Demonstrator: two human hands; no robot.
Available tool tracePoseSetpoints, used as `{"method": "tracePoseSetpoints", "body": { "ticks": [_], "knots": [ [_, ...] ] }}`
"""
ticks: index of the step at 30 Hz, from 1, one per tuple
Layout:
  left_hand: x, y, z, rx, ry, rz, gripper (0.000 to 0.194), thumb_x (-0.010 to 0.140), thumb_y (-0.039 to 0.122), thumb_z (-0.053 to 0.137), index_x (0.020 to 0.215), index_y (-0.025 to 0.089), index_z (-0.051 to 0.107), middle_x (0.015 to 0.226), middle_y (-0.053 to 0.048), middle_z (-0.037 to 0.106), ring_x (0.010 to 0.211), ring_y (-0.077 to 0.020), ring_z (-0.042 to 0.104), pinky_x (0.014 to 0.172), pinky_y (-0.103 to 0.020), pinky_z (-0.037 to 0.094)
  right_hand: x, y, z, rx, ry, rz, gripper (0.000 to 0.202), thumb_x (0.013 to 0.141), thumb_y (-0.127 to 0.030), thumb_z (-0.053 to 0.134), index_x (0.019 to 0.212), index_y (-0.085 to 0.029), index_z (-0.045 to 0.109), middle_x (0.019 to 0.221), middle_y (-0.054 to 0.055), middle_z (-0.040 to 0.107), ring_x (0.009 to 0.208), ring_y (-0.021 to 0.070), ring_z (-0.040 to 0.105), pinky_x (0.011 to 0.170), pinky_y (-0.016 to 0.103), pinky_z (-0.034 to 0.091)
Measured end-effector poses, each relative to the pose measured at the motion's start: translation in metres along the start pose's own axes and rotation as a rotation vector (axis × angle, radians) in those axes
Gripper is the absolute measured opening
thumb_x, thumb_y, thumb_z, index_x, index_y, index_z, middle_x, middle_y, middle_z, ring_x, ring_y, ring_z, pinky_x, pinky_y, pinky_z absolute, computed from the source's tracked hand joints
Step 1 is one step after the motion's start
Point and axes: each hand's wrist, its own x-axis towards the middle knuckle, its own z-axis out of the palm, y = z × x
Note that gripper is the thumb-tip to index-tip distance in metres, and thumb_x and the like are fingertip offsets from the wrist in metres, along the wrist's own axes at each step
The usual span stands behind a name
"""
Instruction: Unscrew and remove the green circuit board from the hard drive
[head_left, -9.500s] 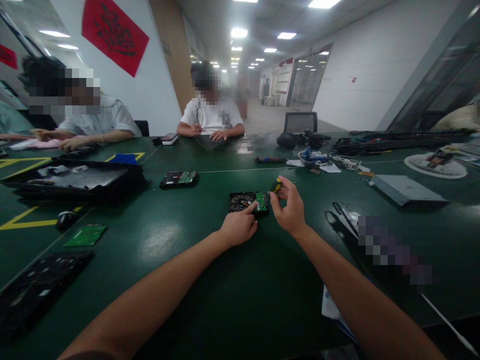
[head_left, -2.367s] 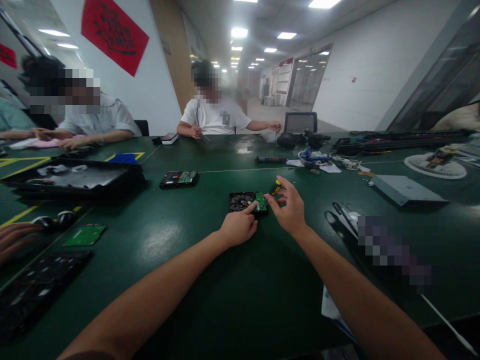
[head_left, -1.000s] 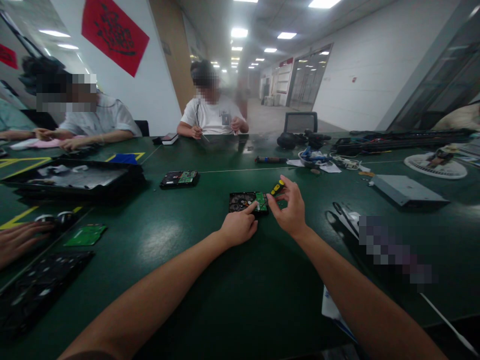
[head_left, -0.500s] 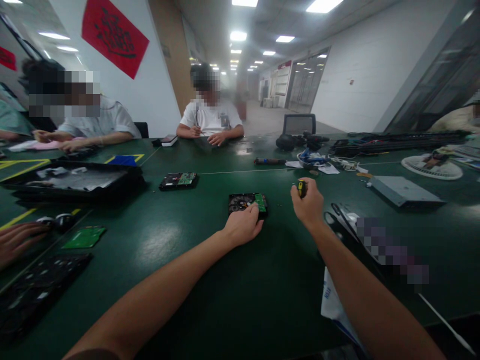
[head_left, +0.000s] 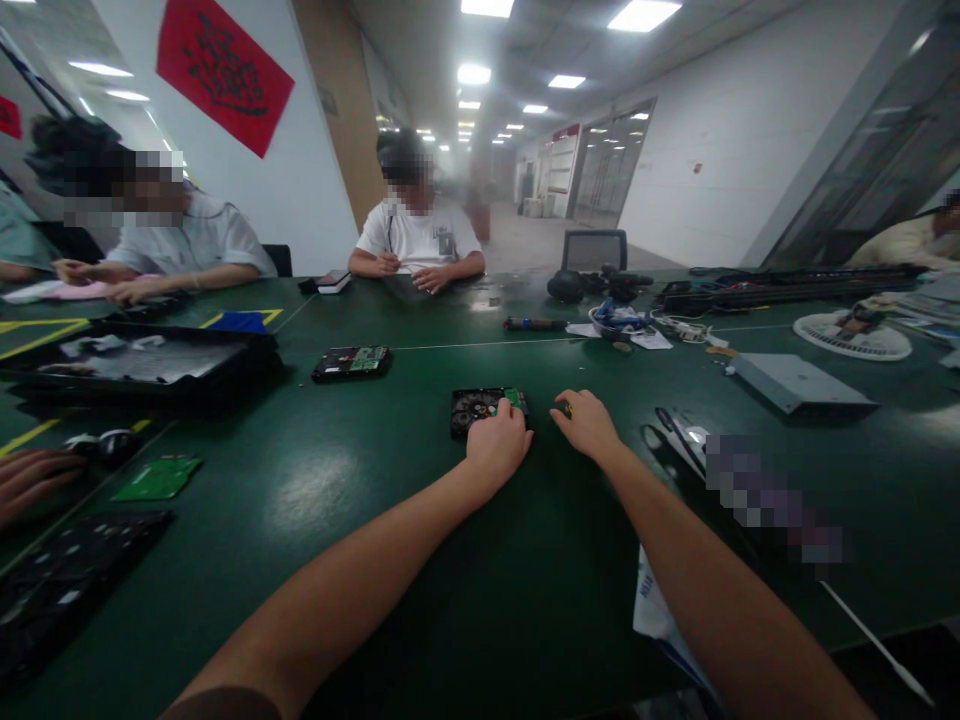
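Note:
A black hard drive (head_left: 466, 411) lies on the green table with its circuit board (head_left: 516, 397) facing up. My left hand (head_left: 498, 445) is on its right part, fingers bent over the board and the near edge, covering part of both. Just right of the drive, low over the table, is my right hand (head_left: 589, 424). Its fingers are closed round a yellow-and-black screwdriver (head_left: 568, 409), of which only a bit of yellow shows. The screwdriver's tip cannot be made out.
A second hard drive (head_left: 351, 362) lies farther left. Nearer on the left are a green circuit board (head_left: 157, 478), more black drives (head_left: 71, 580) and another person's hand (head_left: 37, 482). A black tray (head_left: 161, 375) stands behind them. At right lies a grey metal box (head_left: 799, 383). People sit across the table.
My right hand has moved left and down, closer to the hard drive, and the screwdriver is now mostly hidden. My left hand has shifted its fingers over the circuit board.

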Motion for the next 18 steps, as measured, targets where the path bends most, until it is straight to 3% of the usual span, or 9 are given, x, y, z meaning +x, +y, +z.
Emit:
{"method": "tracePoseSetpoints", "body": {
  "ticks": [7, 18],
  "knots": [
    [0.001, 0.0, 0.001, -0.008, -0.008, -0.037, 0.043, 0.101, 0.051, 0.047, 0.126, 0.02, 0.062, 0.135, -0.017, 0.052, 0.091, -0.0262, 0.071, 0.071, -0.036, 0.057, 0.003, -0.001, 0.006, -0.021, -0.029, -0.048, 0.019, 0.097, -0.034, 0.059, 0.103, -0.022, 0.072, 0.102, 0.008, 0.065, 0.092, 0.0208, 0.063, 0.083, 0.033, 0.048],
    [0.008, 0.008, 0.008, -0.019, 0.048, -0.046, 0.042, 0.1, 0.051, 0.049, 0.125, 0.02, 0.062, 0.127, -0.016, 0.057, 0.089, -0.0285, 0.071, 0.069, -0.038, 0.056, 0.006, -0.002, 0.002, -0.036, -0.091, 0.016, 0.017, 0.099, -0.03, 0.056, 0.102, -0.021, 0.07, 0.108, 0.009, 0.066, 0.096, 0.0201, 0.063, 0.086, 0.031, 0.045]
  ]
}}
